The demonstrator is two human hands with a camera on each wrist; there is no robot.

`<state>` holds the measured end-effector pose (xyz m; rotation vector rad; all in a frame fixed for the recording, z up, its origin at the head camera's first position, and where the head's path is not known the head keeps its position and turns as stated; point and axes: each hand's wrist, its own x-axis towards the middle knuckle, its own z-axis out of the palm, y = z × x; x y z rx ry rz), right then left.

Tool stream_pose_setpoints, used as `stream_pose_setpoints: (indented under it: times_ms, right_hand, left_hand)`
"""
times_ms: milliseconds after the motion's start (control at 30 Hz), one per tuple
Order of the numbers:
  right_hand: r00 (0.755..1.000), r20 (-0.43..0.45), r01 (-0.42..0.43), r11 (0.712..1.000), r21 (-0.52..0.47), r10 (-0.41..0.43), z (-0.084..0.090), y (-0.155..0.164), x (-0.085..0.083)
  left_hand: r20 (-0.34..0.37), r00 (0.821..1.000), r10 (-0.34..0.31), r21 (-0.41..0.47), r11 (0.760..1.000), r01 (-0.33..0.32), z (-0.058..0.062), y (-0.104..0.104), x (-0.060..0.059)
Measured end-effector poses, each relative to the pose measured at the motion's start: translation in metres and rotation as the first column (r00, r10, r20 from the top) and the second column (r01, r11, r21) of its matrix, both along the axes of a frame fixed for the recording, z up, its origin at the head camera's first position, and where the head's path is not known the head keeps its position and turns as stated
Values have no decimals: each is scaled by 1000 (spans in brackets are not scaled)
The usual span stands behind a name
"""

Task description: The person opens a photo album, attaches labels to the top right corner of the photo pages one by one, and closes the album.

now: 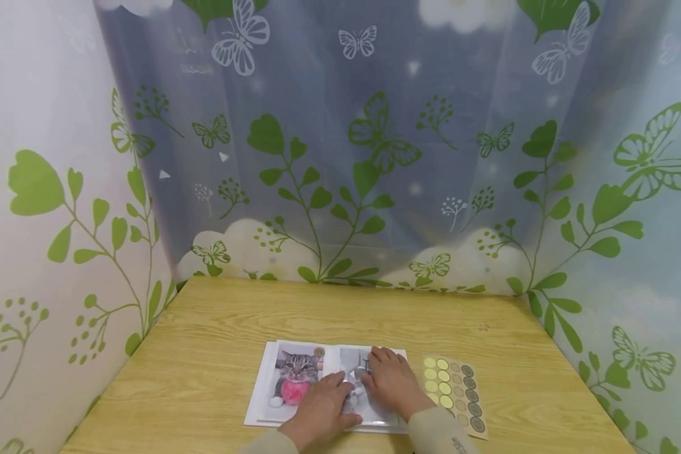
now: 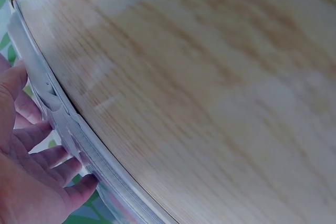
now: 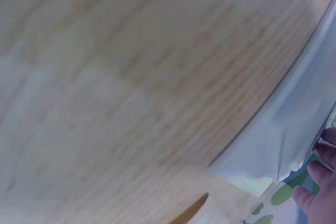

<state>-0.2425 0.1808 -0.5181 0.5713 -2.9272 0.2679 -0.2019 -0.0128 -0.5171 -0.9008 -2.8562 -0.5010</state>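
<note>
An open photo album [image 1: 259, 403] with clear sleeves lies on the table. Its left page shows a cat photo [image 1: 298, 369] with a pink, round shape below the cat's face. A greyish picture [image 1: 352, 358] fills the right page, partly covered by both hands. My left hand [image 1: 325, 408] rests near the middle fold and lower part of the right page, fingers extended. On the upper right of that page, my right hand [image 1: 394, 380] lies with its fingers laid out. From the left wrist, the album's layered pages [image 2: 94, 150] appear edge-on beside the fingers.
Right of the album is a sticker sheet [image 1: 458, 386] with rows of round yellow, tan and dark stickers, partly behind the right sleeve. The wood-grain table [image 1: 204, 328] meets a patterned curtain [image 1: 329, 252] at its back and sides.
</note>
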Motion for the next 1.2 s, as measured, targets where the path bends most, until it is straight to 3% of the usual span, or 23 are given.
stream_pose_setpoints:
  times_ms: [367, 867, 1200]
  right_hand:
    - [999, -26, -19, 1000, 19, 20, 2, 0, 8]
    - [998, -26, 58, 994, -96, -61, -1, 10, 13]
    - [995, 30, 94, 993, -75, -92, -1, 21, 18]
  left_hand:
    - [1, 1000, 7, -15, 1000, -7, 2, 1, 1]
    - [-34, 999, -6, -11, 1000, 6, -3, 1, -1]
    - [44, 999, 19, -54, 998, -17, 5, 2, -2]
